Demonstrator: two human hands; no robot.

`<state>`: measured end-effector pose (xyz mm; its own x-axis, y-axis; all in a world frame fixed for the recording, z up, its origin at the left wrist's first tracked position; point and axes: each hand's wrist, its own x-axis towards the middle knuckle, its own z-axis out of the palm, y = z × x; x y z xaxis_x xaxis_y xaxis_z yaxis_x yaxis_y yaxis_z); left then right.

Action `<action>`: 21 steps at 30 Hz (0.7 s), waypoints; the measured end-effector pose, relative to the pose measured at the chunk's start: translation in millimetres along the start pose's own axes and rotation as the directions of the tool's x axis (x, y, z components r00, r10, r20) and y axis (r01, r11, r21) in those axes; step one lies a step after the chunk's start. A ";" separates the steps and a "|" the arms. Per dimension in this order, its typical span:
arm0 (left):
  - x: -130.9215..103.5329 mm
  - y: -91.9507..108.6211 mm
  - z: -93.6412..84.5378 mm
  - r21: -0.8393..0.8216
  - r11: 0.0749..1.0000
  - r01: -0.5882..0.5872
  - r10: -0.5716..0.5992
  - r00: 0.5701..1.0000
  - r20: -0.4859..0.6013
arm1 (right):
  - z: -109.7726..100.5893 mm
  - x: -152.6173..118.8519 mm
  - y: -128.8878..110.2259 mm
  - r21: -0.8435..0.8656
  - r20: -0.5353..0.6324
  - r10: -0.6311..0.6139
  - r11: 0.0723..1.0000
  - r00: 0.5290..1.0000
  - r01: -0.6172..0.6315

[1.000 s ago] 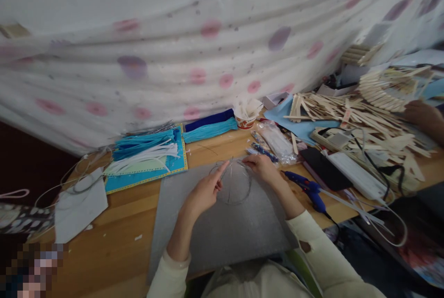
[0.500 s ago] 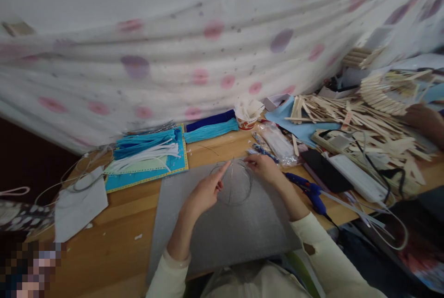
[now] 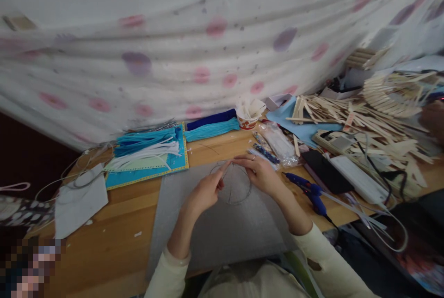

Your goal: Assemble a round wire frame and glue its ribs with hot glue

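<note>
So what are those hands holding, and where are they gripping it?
A thin wire ring, pinched at its far upper rim by the left hand and right hand, above the grey mat.

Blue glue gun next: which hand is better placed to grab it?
Right, probably. The right hand sits at the wire ring's right edge, and the glue gun lies just beyond it on the table, unobstructed. The left hand would have to cross over the ring and the right arm.

No text, label, brand or number can be read anywhere in the head view. The paper cup (image 3: 246, 122) at the table's (image 3: 114, 224) far edge bears a red and orange print, possibly a logo, but it is too small and blurred to make out.
</note>
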<state>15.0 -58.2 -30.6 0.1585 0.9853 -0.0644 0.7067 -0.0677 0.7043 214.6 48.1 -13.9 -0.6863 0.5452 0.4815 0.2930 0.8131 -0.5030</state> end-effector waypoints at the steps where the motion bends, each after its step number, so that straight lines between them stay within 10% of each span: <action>1: 0.0 0.4 0.1 -0.001 1.000 0.004 -0.004 1.000 -0.003 | -0.1 -0.7 0.6 0.000 -0.005 -0.001 1.000 1.000 0.001; 21: -0.5 -0.5 2.0 -0.043 0.999 -0.004 0.004 1.000 -0.005 | 2.9 -6.0 -3.7 -0.068 -0.001 0.029 0.997 1.000 -0.029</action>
<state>15.9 -59.0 -32.3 0.1576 0.9858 -0.0577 0.6759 -0.0650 0.7341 215.7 41.3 -17.0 -0.6768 0.5689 0.4673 0.3575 0.8088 -0.4669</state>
